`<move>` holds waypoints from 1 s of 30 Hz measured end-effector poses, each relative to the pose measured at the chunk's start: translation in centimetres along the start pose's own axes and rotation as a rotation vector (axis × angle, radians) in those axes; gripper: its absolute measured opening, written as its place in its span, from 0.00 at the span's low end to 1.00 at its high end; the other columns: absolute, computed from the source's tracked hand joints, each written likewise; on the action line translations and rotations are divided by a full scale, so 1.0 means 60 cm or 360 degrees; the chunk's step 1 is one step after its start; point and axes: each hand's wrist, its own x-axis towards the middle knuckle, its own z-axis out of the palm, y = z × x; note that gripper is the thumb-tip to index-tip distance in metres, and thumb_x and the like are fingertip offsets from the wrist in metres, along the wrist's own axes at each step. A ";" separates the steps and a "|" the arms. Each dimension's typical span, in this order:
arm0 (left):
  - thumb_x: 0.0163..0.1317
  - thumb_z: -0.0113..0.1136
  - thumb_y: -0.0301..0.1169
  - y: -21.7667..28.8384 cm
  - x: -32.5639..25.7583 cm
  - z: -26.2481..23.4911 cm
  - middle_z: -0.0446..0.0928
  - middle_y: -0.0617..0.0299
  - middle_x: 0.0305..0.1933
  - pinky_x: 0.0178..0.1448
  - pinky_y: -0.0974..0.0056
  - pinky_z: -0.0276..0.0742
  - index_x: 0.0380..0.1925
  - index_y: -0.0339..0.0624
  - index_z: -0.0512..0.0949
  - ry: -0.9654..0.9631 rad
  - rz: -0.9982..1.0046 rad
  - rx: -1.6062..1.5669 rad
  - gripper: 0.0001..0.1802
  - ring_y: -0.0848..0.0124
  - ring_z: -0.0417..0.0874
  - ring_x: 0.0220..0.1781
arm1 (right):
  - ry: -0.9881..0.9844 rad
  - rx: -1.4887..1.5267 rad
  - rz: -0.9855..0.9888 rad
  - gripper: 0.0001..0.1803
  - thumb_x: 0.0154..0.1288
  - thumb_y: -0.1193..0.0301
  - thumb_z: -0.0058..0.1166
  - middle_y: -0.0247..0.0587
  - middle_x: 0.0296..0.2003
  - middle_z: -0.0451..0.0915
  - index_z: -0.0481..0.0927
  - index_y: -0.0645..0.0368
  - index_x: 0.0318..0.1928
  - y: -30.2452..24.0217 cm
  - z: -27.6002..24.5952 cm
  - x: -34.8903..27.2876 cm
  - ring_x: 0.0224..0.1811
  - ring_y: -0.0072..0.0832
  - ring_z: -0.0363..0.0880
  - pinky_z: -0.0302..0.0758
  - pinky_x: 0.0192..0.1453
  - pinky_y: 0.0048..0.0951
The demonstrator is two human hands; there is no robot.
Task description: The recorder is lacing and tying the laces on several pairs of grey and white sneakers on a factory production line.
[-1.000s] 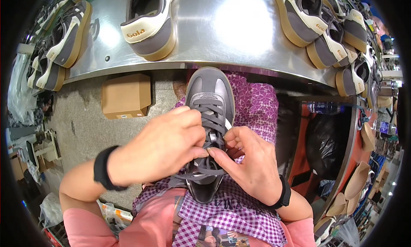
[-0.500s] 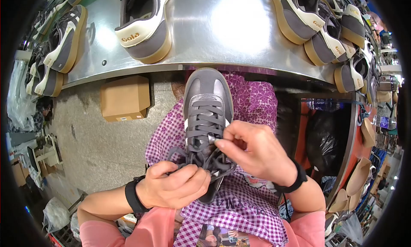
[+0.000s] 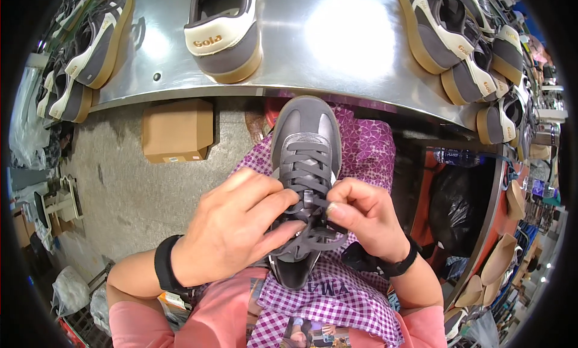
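A grey sneaker (image 3: 309, 125) with a gum sole rests on my lap, toe pointing away from me. Flat dark grey lace (image 3: 306, 167) crosses its front, and a loose loop of it lies over the opening. My left hand (image 3: 232, 221) grips the shoe's left side by the upper eyelets, fingers curled, thumb over the opening; its other fingertips are partly hidden. On the right side my right hand (image 3: 367, 218) pinches the shoelace between thumb and forefinger near the top eyelets.
A metal table (image 3: 289, 40) edges the space ahead, bearing a matching sneaker (image 3: 223, 40) and more sneakers (image 3: 436, 25) at both sides. A brown cardboard box (image 3: 177, 131) sits on the floor at left. A black plastic bag (image 3: 457, 197) fills a compartment at right.
My left hand has moved up and right from the loose laces to the upper eyelets. My right hand has shifted slightly right and down. The shoe appears a little farther right.
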 end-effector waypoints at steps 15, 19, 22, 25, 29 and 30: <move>0.36 0.75 0.36 0.023 -0.031 -0.015 0.75 0.62 0.33 0.31 0.61 0.69 0.30 0.42 0.80 0.0009 0.0232 0.0386 0.19 0.63 0.75 0.30 | 0.0001 -0.1462 -0.0780 0.19 0.50 0.58 0.69 0.35 0.34 0.74 0.81 0.57 0.37 -0.036 0.029 -0.045 0.34 0.35 0.73 0.66 0.39 0.32; 0.38 0.75 0.37 0.030 -0.054 -0.009 0.73 0.63 0.35 0.40 0.59 0.67 0.28 0.44 0.79 -0.0231 0.0123 0.0305 0.18 0.62 0.74 0.37 | -0.0131 -0.1146 -0.0453 0.15 0.54 0.63 0.68 0.36 0.28 0.76 0.82 0.59 0.36 -0.030 0.023 -0.048 0.29 0.33 0.74 0.67 0.38 0.33; 0.43 0.74 0.35 0.028 -0.050 -0.011 0.74 0.65 0.36 0.44 0.60 0.65 0.27 0.46 0.79 -0.0399 0.0039 0.0107 0.13 0.62 0.74 0.39 | -0.0047 -0.1056 -0.0440 0.11 0.59 0.67 0.63 0.38 0.24 0.77 0.81 0.62 0.36 -0.024 0.022 -0.041 0.26 0.34 0.75 0.66 0.34 0.32; 0.51 0.70 0.31 0.005 -0.030 -0.043 0.74 0.64 0.35 0.40 0.63 0.66 0.24 0.41 0.78 -0.0555 0.0094 -0.0390 0.09 0.66 0.74 0.37 | -0.0133 -0.0626 -0.0625 0.06 0.62 0.73 0.60 0.38 0.25 0.78 0.84 0.64 0.36 -0.023 0.000 -0.042 0.24 0.32 0.74 0.67 0.36 0.30; 0.53 0.69 0.30 -0.034 -0.050 -0.074 0.75 0.62 0.34 0.46 0.61 0.69 0.22 0.40 0.79 -0.0548 -0.0284 -0.1235 0.09 0.64 0.75 0.38 | -0.0169 0.0192 -0.0175 0.07 0.66 0.76 0.55 0.41 0.28 0.79 0.83 0.67 0.38 0.013 -0.019 -0.060 0.27 0.23 0.75 0.70 0.35 0.24; 0.54 0.69 0.30 -0.037 -0.053 -0.072 0.76 0.62 0.34 0.48 0.60 0.70 0.21 0.40 0.79 -0.0550 -0.0612 -0.1352 0.09 0.63 0.76 0.39 | 0.0054 0.0100 -0.0126 0.08 0.68 0.75 0.53 0.42 0.28 0.79 0.83 0.67 0.39 0.008 -0.013 -0.060 0.28 0.22 0.75 0.71 0.35 0.23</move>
